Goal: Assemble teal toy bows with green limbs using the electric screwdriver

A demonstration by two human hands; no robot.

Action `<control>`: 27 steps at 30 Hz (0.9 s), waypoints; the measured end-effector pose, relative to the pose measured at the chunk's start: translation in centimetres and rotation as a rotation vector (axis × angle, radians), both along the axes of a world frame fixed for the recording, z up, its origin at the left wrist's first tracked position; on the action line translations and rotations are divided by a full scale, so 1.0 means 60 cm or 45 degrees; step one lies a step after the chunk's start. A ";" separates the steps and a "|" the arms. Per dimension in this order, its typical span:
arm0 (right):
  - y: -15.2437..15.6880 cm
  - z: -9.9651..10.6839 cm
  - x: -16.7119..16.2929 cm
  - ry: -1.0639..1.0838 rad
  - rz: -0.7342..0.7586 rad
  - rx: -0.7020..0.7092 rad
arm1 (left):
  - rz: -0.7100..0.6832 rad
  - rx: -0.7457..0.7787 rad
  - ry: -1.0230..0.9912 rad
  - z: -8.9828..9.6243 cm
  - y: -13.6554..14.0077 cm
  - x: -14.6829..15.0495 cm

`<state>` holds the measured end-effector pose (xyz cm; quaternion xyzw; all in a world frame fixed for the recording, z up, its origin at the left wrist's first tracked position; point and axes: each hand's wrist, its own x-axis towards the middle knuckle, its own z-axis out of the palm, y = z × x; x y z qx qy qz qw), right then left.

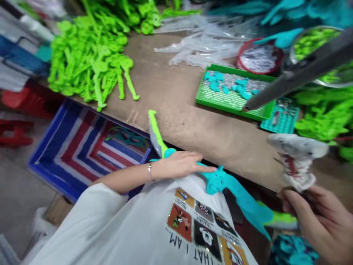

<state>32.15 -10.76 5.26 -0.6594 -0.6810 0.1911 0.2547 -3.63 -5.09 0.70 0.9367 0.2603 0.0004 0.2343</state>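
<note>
Across my body, my left hand (179,165) lies over a teal winged toy figure (216,180) with a small printed face, gripping it at the table's front edge. The index finger stretches toward the toy's head, and the hand hides its middle. One lime-green and grey end (157,132) of the toy reaches up onto the table; another green end sticks out at the lower right. My right hand (317,217), partly cut off by the frame, is closed around the handle of a hammer. The hammer's head (299,147) is wrapped in dirty white material and raised right of the toy.
Lime-green plastic parts (91,66) are heaped at the left back, clear parts (204,40) at the back. A green tray (231,106) holds teal pieces and metal bits beside a red bowl (260,70). A grey bar (300,70) slants overhead. A striped lined bin (74,147) stands below.
</note>
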 end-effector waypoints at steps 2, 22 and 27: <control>0.048 -0.005 -0.032 -0.034 0.272 -0.042 | -0.052 -0.017 -0.031 -0.006 0.010 0.000; 0.217 -0.023 -0.273 0.083 1.222 -0.255 | -0.208 -0.354 -0.213 -0.017 0.036 0.010; 0.230 -0.044 -0.295 0.053 1.054 -0.133 | -0.173 -0.264 -0.204 -0.017 0.035 0.007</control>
